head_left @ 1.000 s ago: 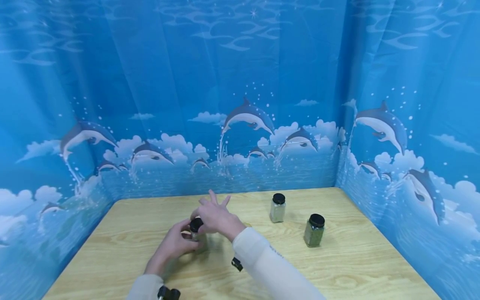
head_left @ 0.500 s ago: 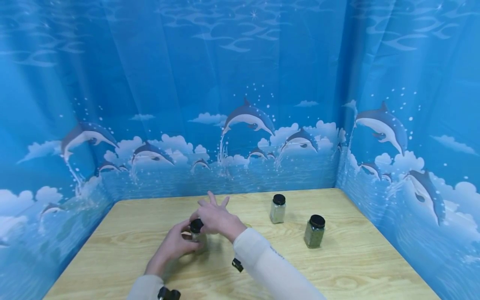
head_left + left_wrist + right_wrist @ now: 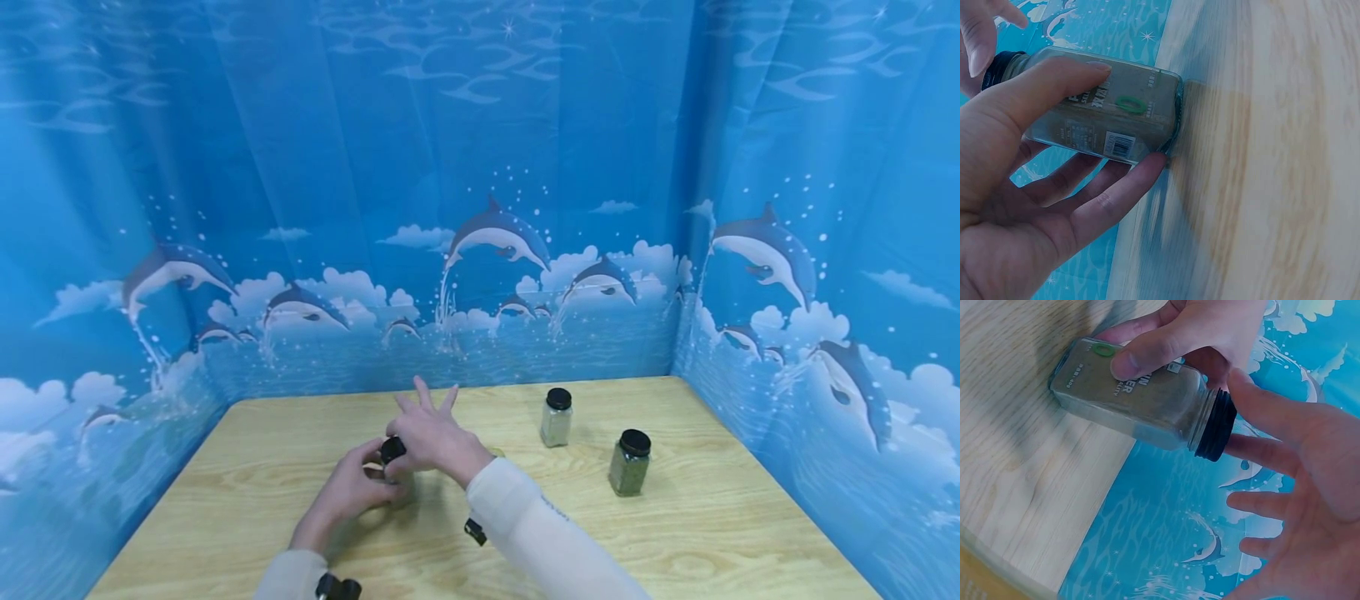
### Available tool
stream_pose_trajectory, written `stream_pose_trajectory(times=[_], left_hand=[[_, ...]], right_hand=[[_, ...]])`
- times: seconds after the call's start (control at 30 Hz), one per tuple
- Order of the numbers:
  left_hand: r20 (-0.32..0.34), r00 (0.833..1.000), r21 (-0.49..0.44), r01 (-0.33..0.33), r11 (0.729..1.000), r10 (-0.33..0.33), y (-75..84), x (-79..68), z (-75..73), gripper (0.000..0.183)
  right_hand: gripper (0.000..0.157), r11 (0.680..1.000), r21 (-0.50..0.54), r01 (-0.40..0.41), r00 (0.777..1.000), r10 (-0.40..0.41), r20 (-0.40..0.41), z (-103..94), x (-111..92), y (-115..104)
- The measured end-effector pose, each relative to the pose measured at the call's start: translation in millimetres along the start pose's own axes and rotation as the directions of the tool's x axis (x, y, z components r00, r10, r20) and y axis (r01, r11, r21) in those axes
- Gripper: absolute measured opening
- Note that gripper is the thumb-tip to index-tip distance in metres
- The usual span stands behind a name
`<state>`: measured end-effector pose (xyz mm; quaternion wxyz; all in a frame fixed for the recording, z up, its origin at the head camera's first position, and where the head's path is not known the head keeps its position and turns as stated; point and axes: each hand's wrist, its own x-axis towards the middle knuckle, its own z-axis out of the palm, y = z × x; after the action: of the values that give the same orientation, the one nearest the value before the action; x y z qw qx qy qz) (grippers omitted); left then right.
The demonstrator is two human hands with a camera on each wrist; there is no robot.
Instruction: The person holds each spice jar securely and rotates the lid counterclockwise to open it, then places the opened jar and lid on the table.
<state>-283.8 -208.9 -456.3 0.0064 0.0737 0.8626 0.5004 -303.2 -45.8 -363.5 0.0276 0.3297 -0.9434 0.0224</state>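
Note:
A square glass spice jar (image 3: pixel 1116 109) with grey-brown powder, a printed label and a barcode stands on the table. My left hand (image 3: pixel 351 487) grips its body, thumb on one face and fingers round the other side. At its top is a black screw lid (image 3: pixel 1216 427); glass threads show below the lid's edge. My right hand (image 3: pixel 431 435) pinches that lid between thumb and index finger, while its other fingers spread away. In the head view, both hands hide most of the jar.
Right of the hands stand two more black-lidded jars: one pale (image 3: pixel 556 418), one with dark green contents (image 3: pixel 629 463). Something rounded and yellow (image 3: pixel 991 575) shows at the right wrist view's corner. A dolphin-print curtain (image 3: pixel 480 333) borders the wooden table (image 3: pixel 247 467).
My right hand has turned slightly at the lid, its thumb shifting lower and its raised fingers moving a little. The lid looks more tilted. My left hand stays in place on the jar.

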Motion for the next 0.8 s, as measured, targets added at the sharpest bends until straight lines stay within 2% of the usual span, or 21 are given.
stream_pose_trajectory(times=[0.3, 0.53, 0.8], left_hand=[[-0.019, 1.000, 0.007, 0.015, 1.000, -0.015, 0.0, 0.6, 1.3, 0.053], [-0.018, 1.000, -0.003, 0.018, 1.000, -0.019, -1.2, 0.0, 0.6, 0.067], [-0.018, 0.999, -0.005, 0.027, 1.000, -0.027, -0.9, 0.4, 0.5, 0.068]], right_hand=[[0.036, 1.000, -0.001, 0.003, 1.000, -0.003, -0.002, 1.4, 0.0, 0.9], [0.041, 1.000, 0.014, 0.020, 1.000, -0.020, 0.012, 1.3, -0.7, 1.6], [0.042, 0.999, 0.015, 0.034, 0.999, -0.034, 0.016, 0.2, -0.8, 0.9]])
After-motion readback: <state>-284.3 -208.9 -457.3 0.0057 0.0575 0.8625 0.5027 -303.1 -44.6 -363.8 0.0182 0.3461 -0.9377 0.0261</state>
